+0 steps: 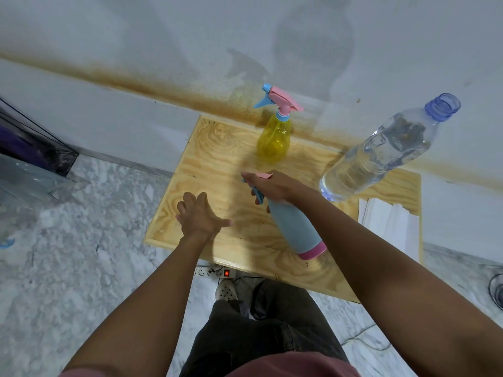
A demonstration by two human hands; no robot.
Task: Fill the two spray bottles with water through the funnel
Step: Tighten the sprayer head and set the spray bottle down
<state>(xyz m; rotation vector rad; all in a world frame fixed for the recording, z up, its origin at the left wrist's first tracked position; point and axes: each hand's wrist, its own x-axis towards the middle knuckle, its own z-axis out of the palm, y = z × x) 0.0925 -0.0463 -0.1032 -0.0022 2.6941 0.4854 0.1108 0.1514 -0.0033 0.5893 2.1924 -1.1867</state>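
Dark trousers (245,336) and a pale perforated shoe (226,289) fill the near edge of the view, and both bare forearms reach out from there over a small plywood table (217,164). The right hand (275,186) grips the blue spray bottle (296,229) around its neck and trigger head, fingers curled over the pink-and-blue sprayer. The bottle leans steeply, with its pink base toward the near edge of the table. Whether that base touches the wood cannot be told. The left hand (200,217) is open, with fingers spread and holding nothing, over the table's left part.

At the far edge, close to the stained wall (136,50), the yellow spray bottle (273,140) stands upright with its sprayer on. To the far right stands a clear, uncapped water bottle (381,153) holding water. A white sheet (386,221) lies at the table's right side. On the marble floor (68,254) beneath the near edge sits a power strip (215,272) with a lit red switch.
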